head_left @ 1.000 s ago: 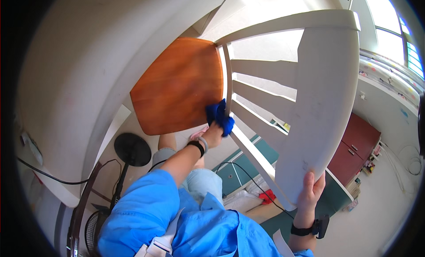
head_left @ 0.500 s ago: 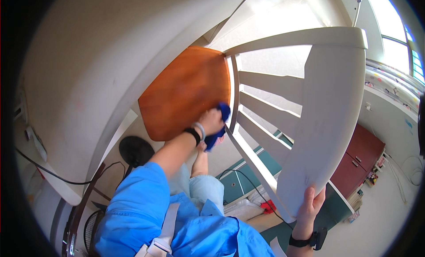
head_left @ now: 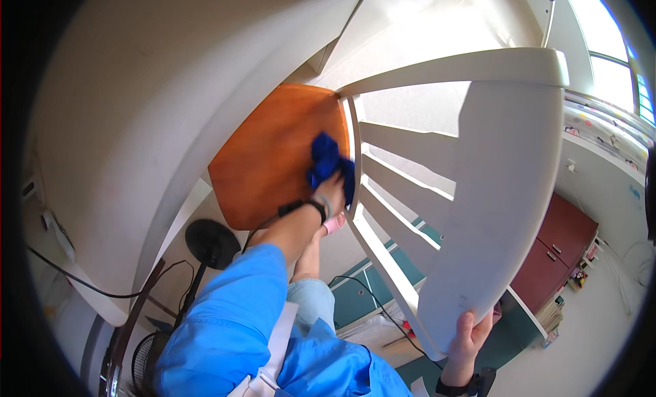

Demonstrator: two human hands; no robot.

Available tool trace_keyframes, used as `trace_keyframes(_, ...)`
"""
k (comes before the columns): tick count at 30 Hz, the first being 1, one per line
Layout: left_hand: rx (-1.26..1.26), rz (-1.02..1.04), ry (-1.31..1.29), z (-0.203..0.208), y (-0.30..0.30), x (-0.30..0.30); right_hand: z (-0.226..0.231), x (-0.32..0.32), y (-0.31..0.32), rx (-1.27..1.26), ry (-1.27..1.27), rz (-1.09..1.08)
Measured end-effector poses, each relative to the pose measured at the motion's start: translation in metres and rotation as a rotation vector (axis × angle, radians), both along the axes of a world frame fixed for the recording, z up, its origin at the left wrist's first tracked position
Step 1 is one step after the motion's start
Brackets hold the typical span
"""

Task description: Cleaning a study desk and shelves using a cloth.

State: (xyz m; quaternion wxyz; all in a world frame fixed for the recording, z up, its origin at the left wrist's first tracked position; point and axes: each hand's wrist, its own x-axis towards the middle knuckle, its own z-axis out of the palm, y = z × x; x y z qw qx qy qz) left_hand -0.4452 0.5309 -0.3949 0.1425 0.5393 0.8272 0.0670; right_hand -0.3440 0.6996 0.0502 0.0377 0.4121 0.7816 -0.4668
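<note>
A white chair with an orange-brown wooden seat (head_left: pixel 266 151) stands in front of me. Its slatted white backrest (head_left: pixel 506 185) rises toward the right. My left hand (head_left: pixel 332 192), slightly blurred, is closed on a dark blue cloth (head_left: pixel 324 153) and presses it to the seat near the foot of the backrest. Part of the cloth bunches out beyond my fingers and the rest lies against the backrest's lower edge. At the near right end of the top rail, my right hand (head_left: pixel 470 334) grips the wood, with some fingers hidden behind it.
A large white curved surface (head_left: pixel 137 89) fills the left side, close to the seat. Below it are a round black base (head_left: pixel 213 243) and a cable. Teal drawers (head_left: pixel 362 294) and a dark red cabinet (head_left: pixel 553 253) stand beyond the chair. My foot wears a pink shoe (head_left: pixel 335 223).
My left hand has slid the cloth along the seat's backrest side, and more of the cloth now spreads over the seat. My right hand keeps its hold on the rail.
</note>
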Motion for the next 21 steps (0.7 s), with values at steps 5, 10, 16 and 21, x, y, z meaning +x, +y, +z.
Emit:
trace_keyframes(5,-0.177,-0.154,-0.536,0.054,-0.012,-0.023,-0.010,-0.013,-0.005,0.000,0.082,-0.099)
trace_keyframes(10,0.546,0.052,-0.676,0.190,-0.026,-0.075,-0.005,-0.013,0.001,0.092,0.045,0.075)
trace_keyframes(16,1.080,0.123,-0.340,0.387,0.052,-0.169,0.002,-0.005,0.003,0.189,0.067,0.107)
trace_keyframes(21,0.928,0.276,-0.105,0.399,0.126,-0.205,-0.003,-0.007,0.003,0.221,0.091,0.160)
